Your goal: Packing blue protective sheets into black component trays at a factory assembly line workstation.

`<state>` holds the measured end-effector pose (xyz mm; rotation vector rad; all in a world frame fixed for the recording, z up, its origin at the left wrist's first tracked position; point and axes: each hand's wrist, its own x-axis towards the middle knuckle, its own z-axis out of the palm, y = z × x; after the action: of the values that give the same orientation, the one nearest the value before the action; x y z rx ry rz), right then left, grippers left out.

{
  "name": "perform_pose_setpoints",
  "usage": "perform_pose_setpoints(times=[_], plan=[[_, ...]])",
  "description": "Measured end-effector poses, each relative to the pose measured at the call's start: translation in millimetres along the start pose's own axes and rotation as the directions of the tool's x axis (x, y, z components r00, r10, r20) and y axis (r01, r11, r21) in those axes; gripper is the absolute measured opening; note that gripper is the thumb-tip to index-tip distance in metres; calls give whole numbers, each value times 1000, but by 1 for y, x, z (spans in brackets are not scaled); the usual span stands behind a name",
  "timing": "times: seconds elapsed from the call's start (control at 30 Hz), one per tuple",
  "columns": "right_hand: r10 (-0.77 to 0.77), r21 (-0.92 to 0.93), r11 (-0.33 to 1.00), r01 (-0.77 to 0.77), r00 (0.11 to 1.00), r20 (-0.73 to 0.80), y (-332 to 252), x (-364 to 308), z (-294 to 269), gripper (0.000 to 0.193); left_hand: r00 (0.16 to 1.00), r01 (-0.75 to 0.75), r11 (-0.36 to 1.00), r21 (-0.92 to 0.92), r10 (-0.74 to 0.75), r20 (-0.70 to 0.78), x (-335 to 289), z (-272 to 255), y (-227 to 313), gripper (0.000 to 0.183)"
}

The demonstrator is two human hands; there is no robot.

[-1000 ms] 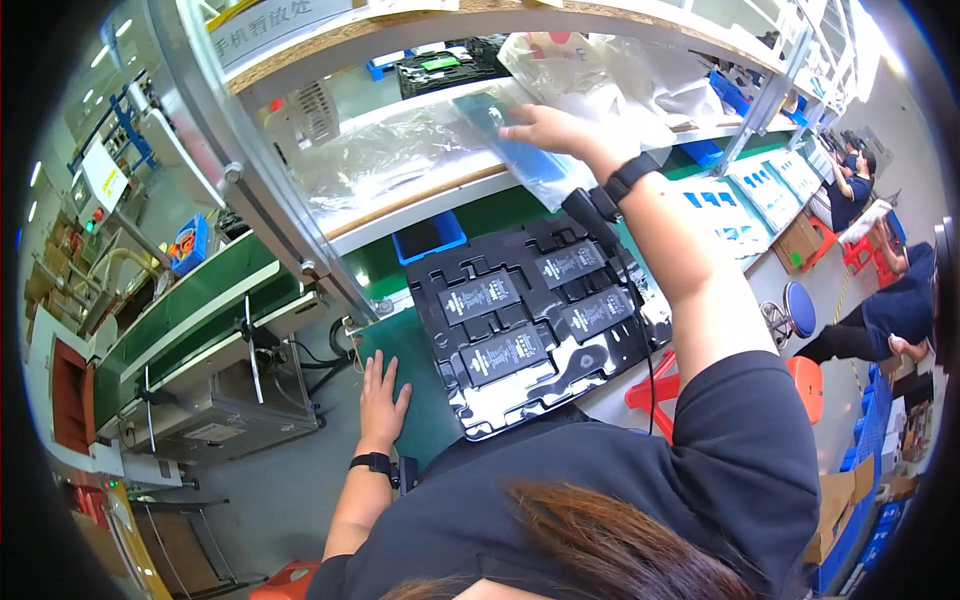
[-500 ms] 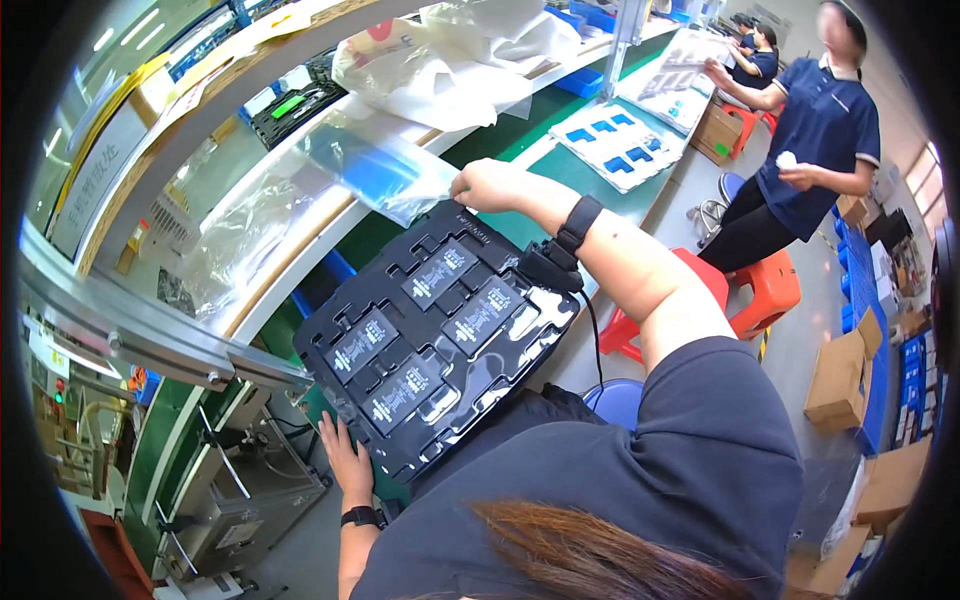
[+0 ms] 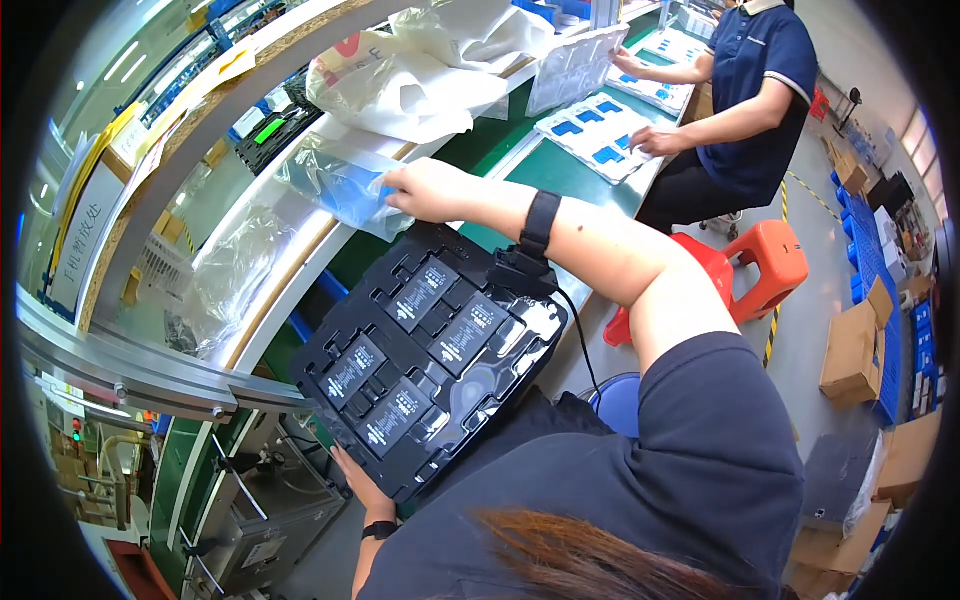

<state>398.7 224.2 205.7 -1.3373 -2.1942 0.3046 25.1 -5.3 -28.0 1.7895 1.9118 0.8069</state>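
A black moulded plastic tray (image 3: 470,387) lies slanted in front of me, its near side close against my body. Several flat black batteries (image 3: 465,333) with pale print sit in its recesses. My right hand (image 3: 428,190) reaches over the far edge, its fingers closed on the edge of a clear plastic film (image 3: 345,195) with a blue tint. That film lies partly on the shelf ledge. At the tray's lower left edge my left hand (image 3: 365,487) grips the rim from beside it, part of the hand hidden by the tray. A black device with a cable (image 3: 525,272) hangs at my right wrist.
White plastic bags (image 3: 400,85) and crumpled clear wrap (image 3: 245,265) cover the shelf. A metal rail (image 3: 160,385) runs at left. To the right, a co-worker (image 3: 750,105) handles white trays with blue pieces (image 3: 595,135). Red stools (image 3: 765,270) stand behind the bench.
My right hand has moved left along the film. My left hand has come closer against the tray's edge. The co-worker has moved in to the bench and bends over the white trays. My view has shifted.
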Motion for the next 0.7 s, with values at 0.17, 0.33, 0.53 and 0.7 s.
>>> perform_pose_setpoints(times=[0.17, 0.33, 0.53, 0.7], plan=[[-254, -135, 963, 235, 955, -155, 5, 19, 7, 24, 998, -43, 990, 135, 36, 58, 1, -6, 15, 75], [-443, -428, 827, 363, 891, -99, 11, 31, 6, 23, 999, 15, 975, 224, -23, 32, -4, -3, 4, 45], [-272, -600, 748, 284, 956, 114, 13, 32, 7, 24, 998, 45, 953, 300, -59, 35, 0, -8, 29, 33], [-289, -621, 695, 363, 931, 221, -1, 25, -5, 26, 1000, 25, 961, 275, -25, -1, -2, -6, 19, 35]])
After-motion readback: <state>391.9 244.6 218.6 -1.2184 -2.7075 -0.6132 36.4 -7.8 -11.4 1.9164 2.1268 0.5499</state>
